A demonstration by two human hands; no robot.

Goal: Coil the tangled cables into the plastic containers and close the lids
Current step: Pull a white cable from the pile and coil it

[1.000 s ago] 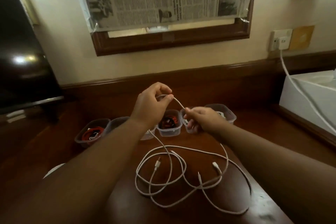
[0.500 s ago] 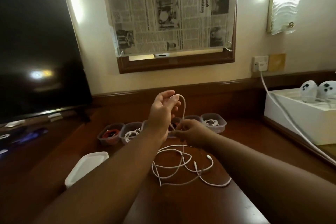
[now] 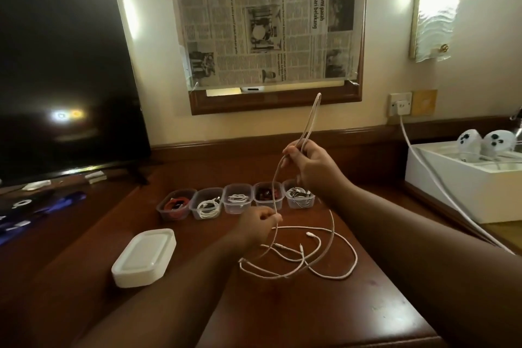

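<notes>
Right hand [image 3: 313,167] grips a doubled loop of white cable [image 3: 308,124] raised above the row of containers [image 3: 237,202]; left hand [image 3: 258,224] pinches it lower, just before them; it looks light, limp, tangle-prone; best held near its plugs.

Head view (close) over table [image 3: 282,305]

Dim room, window glare top right, soft focus, bowed edges
</notes>
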